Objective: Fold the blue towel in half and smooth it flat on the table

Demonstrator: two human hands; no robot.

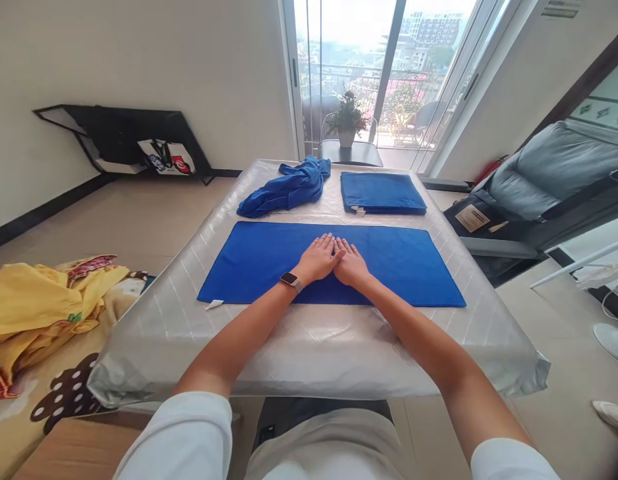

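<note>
A blue towel (403, 267) lies flat as a long rectangle across the table in front of me, a white tag at its near left corner. My left hand (317, 258), with a watch on the wrist, rests palm down near the towel's middle, fingers stretched out. Beside it, touching at the thumbs, my right hand (351, 263) lies flat too. Farther back on the left is a crumpled blue cloth (289, 189). To its right sits a neat stack of folded blue towels (383, 192), with a small white tag at its near edge.
A shiny silvery cover (299, 353) drapes over the table. Yellow cloths (43, 300) lie heaped at the left. A grey padded chair (549, 173) with a black bag stands at the right. Behind the table a potted plant (347, 123) rests on a chair by the glass door.
</note>
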